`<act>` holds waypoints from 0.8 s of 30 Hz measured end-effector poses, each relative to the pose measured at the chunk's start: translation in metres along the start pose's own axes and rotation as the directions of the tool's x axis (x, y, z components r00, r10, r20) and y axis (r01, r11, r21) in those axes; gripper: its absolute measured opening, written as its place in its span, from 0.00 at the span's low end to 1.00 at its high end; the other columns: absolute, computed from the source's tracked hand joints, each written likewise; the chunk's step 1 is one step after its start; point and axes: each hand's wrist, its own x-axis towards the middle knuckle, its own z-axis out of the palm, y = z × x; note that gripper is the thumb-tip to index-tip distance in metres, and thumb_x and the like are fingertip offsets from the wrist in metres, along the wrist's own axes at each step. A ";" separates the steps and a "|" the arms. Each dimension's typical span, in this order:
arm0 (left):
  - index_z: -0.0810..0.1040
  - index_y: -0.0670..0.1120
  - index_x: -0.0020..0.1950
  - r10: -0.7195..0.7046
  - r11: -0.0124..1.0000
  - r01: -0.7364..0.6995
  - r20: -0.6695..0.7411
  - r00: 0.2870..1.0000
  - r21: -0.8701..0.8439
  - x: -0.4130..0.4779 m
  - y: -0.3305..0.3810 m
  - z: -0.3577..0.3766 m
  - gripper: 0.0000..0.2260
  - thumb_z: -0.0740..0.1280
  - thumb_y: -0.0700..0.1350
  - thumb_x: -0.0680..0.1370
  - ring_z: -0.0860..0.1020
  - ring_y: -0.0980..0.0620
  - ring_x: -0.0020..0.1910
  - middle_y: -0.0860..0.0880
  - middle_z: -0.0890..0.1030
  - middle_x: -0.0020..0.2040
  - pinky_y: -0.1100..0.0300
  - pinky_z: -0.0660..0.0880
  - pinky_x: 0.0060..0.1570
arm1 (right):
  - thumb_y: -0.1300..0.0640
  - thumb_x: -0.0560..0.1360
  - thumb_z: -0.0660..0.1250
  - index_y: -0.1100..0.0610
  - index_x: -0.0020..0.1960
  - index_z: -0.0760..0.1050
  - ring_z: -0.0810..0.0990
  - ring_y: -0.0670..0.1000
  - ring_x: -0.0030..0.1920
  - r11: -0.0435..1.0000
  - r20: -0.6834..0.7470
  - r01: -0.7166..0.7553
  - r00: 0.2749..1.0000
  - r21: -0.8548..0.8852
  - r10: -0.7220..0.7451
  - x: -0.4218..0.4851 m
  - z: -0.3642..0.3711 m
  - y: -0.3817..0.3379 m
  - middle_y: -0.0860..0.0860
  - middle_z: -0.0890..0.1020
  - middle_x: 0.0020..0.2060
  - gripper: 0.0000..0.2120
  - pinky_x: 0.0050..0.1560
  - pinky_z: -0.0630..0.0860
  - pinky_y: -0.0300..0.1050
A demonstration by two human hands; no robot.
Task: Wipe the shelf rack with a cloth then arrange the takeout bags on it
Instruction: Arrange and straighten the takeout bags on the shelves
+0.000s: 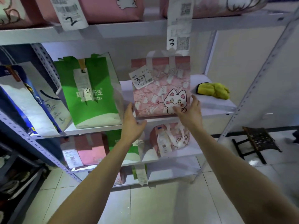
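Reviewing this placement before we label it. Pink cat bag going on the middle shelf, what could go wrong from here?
1. The pink bag stands at the front edge of the shelf; if the hands, left and right, let go early, it may tip forward.
2. Sliding it left could bump the green bag.
3. The yellow cloth lies on the shelf, taking bag space.
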 end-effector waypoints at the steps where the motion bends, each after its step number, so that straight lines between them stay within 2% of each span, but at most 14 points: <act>1: 0.57 0.57 0.84 -0.010 1.000 0.010 0.010 1.000 -0.028 0.001 0.003 0.006 0.41 0.75 0.46 0.76 0.86 0.40 0.56 0.54 0.74 0.76 0.44 0.85 0.57 | 0.37 0.72 0.76 0.53 0.78 0.61 0.74 0.57 0.71 1.000 0.081 -0.020 0.997 0.012 0.019 0.006 -0.002 0.004 0.52 0.73 0.71 0.43 0.70 0.75 0.58; 4: 0.59 0.53 0.84 -0.022 0.998 0.020 -0.038 0.999 -0.056 0.000 0.007 0.018 0.41 0.76 0.41 0.75 0.84 0.51 0.59 0.51 0.77 0.72 0.47 0.85 0.57 | 0.39 0.72 0.76 0.50 0.67 0.65 0.81 0.55 0.59 1.000 0.159 -0.004 0.987 0.007 0.002 0.013 -0.005 0.014 0.49 0.81 0.58 0.32 0.57 0.79 0.53; 7: 0.55 0.53 0.86 -0.056 0.997 0.054 -0.037 0.998 -0.054 -0.009 0.006 0.027 0.45 0.78 0.41 0.76 0.84 0.62 0.43 0.50 0.76 0.75 0.53 0.86 0.50 | 0.43 0.73 0.76 0.51 0.64 0.65 0.81 0.54 0.56 0.999 0.137 0.034 0.990 0.026 -0.037 0.010 -0.011 0.024 0.49 0.82 0.56 0.28 0.51 0.77 0.50; 8: 0.54 0.54 0.86 -0.054 0.997 0.052 -0.031 0.998 -0.054 -0.011 0.005 0.029 0.46 0.78 0.41 0.76 0.84 0.63 0.43 0.50 0.75 0.77 0.56 0.86 0.49 | 0.44 0.73 0.76 0.51 0.64 0.65 0.80 0.54 0.55 0.999 0.138 0.041 0.989 0.029 -0.045 0.009 -0.013 0.027 0.49 0.81 0.56 0.28 0.50 0.75 0.49; 11: 0.53 0.55 0.86 -0.027 0.999 0.025 -0.036 0.999 -0.048 -0.012 0.005 0.030 0.47 0.79 0.41 0.76 0.82 0.62 0.59 0.50 0.74 0.78 0.67 0.83 0.49 | 0.48 0.74 0.77 0.51 0.64 0.65 0.80 0.52 0.55 0.998 0.152 0.063 0.986 0.030 -0.067 0.008 -0.016 0.032 0.49 0.81 0.58 0.26 0.50 0.75 0.47; 12: 0.53 0.55 0.86 -0.025 0.999 0.024 -0.040 0.999 -0.035 -0.013 0.005 0.030 0.47 0.78 0.41 0.76 0.82 0.66 0.57 0.50 0.74 0.77 0.69 0.82 0.47 | 0.49 0.74 0.77 0.50 0.64 0.65 0.81 0.52 0.56 0.997 0.156 0.064 0.985 0.041 -0.069 0.007 -0.017 0.032 0.49 0.82 0.58 0.26 0.52 0.77 0.48; 14: 0.54 0.55 0.86 -0.041 0.999 0.040 -0.041 0.998 -0.023 -0.012 0.006 0.029 0.45 0.77 0.39 0.77 0.80 0.75 0.43 0.53 0.77 0.75 0.66 0.83 0.47 | 0.49 0.73 0.78 0.49 0.65 0.66 0.81 0.52 0.59 0.996 0.162 0.056 0.984 0.074 -0.068 0.007 -0.021 0.031 0.48 0.82 0.59 0.27 0.57 0.81 0.53; 15: 0.56 0.55 0.86 -0.049 0.999 0.048 -0.046 0.998 -0.025 -0.013 0.005 0.028 0.45 0.77 0.39 0.77 0.79 0.76 0.40 0.54 0.78 0.73 0.62 0.84 0.49 | 0.48 0.73 0.77 0.50 0.67 0.66 0.81 0.52 0.61 0.995 0.161 0.056 0.985 0.080 -0.068 0.006 -0.022 0.031 0.48 0.81 0.61 0.29 0.59 0.81 0.54; 17: 0.58 0.54 0.85 -0.061 0.998 0.059 -0.052 0.997 -0.031 -0.016 0.005 0.026 0.42 0.77 0.38 0.77 0.78 0.77 0.42 0.55 0.79 0.71 0.54 0.86 0.52 | 0.44 0.72 0.76 0.52 0.73 0.65 0.80 0.53 0.64 0.996 0.122 0.052 0.991 0.073 -0.061 0.003 -0.021 0.034 0.50 0.79 0.65 0.36 0.62 0.80 0.55; 18: 0.59 0.54 0.85 -0.060 0.998 0.058 -0.058 0.997 -0.023 -0.018 0.005 0.024 0.42 0.76 0.38 0.77 0.78 0.78 0.43 0.55 0.79 0.72 0.54 0.86 0.53 | 0.42 0.73 0.76 0.53 0.76 0.64 0.79 0.53 0.66 0.997 0.081 0.050 0.995 0.060 -0.054 0.000 -0.020 0.036 0.51 0.78 0.67 0.38 0.64 0.79 0.55; 20: 0.61 0.53 0.84 -0.045 0.999 0.045 -0.069 0.997 0.002 -0.026 0.006 0.019 0.40 0.74 0.37 0.77 0.77 0.78 0.49 0.57 0.77 0.73 0.58 0.84 0.54 | 0.44 0.75 0.75 0.54 0.76 0.65 0.78 0.51 0.64 0.998 -0.027 0.049 0.998 0.048 -0.048 -0.012 -0.018 0.041 0.50 0.76 0.67 0.35 0.63 0.78 0.51; 22: 0.62 0.53 0.84 -0.036 0.999 0.038 -0.077 0.996 0.028 -0.038 0.001 0.014 0.37 0.74 0.38 0.78 0.79 0.68 0.59 0.57 0.75 0.73 0.60 0.83 0.53 | 0.47 0.77 0.72 0.54 0.71 0.69 0.78 0.49 0.58 0.994 -0.126 0.090 0.989 0.056 -0.082 -0.028 -0.013 0.045 0.48 0.76 0.62 0.27 0.59 0.78 0.49; 24: 0.65 0.53 0.83 -0.035 0.997 0.040 -0.069 0.997 0.063 -0.049 -0.013 0.007 0.35 0.74 0.40 0.78 0.79 0.57 0.65 0.53 0.76 0.74 0.56 0.84 0.54 | 0.48 0.77 0.70 0.52 0.67 0.72 0.78 0.49 0.55 0.990 -0.145 0.130 0.982 0.056 -0.121 -0.045 -0.002 0.048 0.47 0.76 0.58 0.20 0.58 0.79 0.53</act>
